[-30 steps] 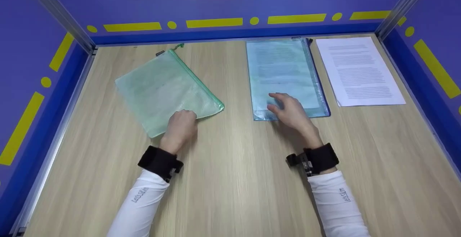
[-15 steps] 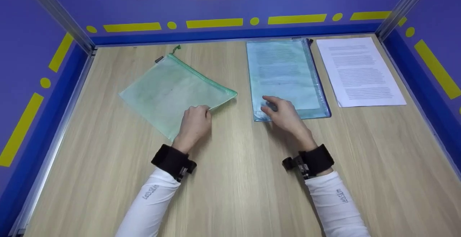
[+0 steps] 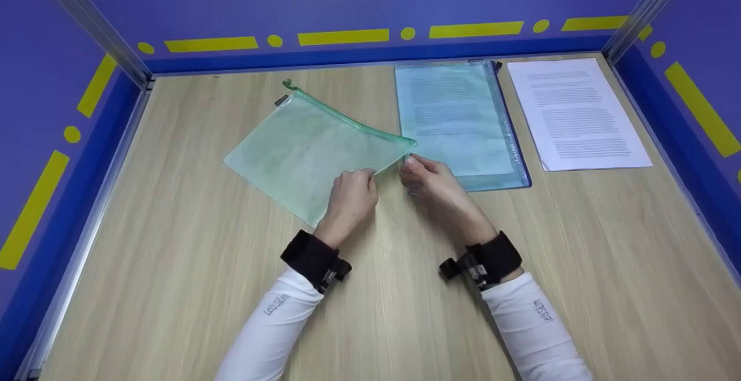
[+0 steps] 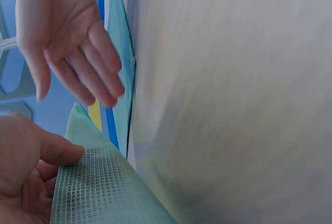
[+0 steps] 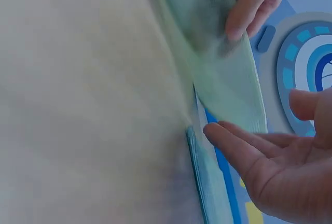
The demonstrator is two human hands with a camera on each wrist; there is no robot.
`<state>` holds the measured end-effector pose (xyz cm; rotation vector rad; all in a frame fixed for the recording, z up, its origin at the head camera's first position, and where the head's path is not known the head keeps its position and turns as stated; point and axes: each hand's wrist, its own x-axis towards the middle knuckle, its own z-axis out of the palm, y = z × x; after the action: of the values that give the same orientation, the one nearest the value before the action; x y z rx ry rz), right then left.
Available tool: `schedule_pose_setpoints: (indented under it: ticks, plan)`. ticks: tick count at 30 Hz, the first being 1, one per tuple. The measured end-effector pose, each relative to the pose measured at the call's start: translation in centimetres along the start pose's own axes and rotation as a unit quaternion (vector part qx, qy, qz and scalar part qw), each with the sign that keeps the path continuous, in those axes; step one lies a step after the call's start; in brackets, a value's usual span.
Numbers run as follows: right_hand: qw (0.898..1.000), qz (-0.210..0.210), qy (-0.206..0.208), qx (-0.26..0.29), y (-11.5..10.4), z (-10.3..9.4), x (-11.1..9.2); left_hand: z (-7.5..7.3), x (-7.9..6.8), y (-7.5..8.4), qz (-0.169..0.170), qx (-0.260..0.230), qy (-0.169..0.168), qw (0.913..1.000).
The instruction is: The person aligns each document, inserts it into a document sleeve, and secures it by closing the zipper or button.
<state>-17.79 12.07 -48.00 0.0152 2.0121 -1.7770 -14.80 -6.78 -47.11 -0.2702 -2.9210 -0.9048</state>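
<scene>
A green mesh zipper pouch (image 3: 295, 149) hangs slanted over the left half of the table, its near edge raised. My left hand (image 3: 350, 196) pinches that edge, thumb on the mesh (image 4: 96, 177) in the left wrist view. My right hand (image 3: 437, 187) is at the pouch's right corner, below the green zipper (image 3: 353, 122). In the right wrist view its fingers (image 5: 233, 146) are extended and the thumb stands apart, with the pouch's end close by. Behind the right hand lies a blue zipper pouch (image 3: 492, 183) with a printed sheet inside.
Printed white paper (image 3: 582, 114) lies at the back right, beside the blue pouch. Blue panels with yellow marks (image 3: 343, 36) wall in the wooden table (image 3: 382, 311) at the back and sides.
My left hand has carried the green pouch to the right, toward the blue one. My right hand has shifted left and turned, coming up to the green pouch's corner.
</scene>
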Motion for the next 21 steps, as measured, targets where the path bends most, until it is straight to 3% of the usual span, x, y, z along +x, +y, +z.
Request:
schedule_pose_setpoints:
  ticks: [3,8,14,21]
  plan:
    - [0.993,0.032,0.000,0.115,0.0,0.4,0.2,0.8,-0.1,0.8,0.010,0.003,-0.001,0.9999]
    - [0.980,0.035,0.025,0.194,0.3,0.7,1.0,1.9,-0.4,1.9,0.020,0.009,0.002,0.9997]
    - [0.978,0.049,0.050,0.198,0.9,1.3,1.5,2.6,-0.7,2.5,0.033,0.025,-0.001,0.9991]
    - [0.984,0.028,0.073,0.161,1.6,1.4,1.7,2.6,-0.9,2.7,0.048,0.028,-0.038,0.9977]
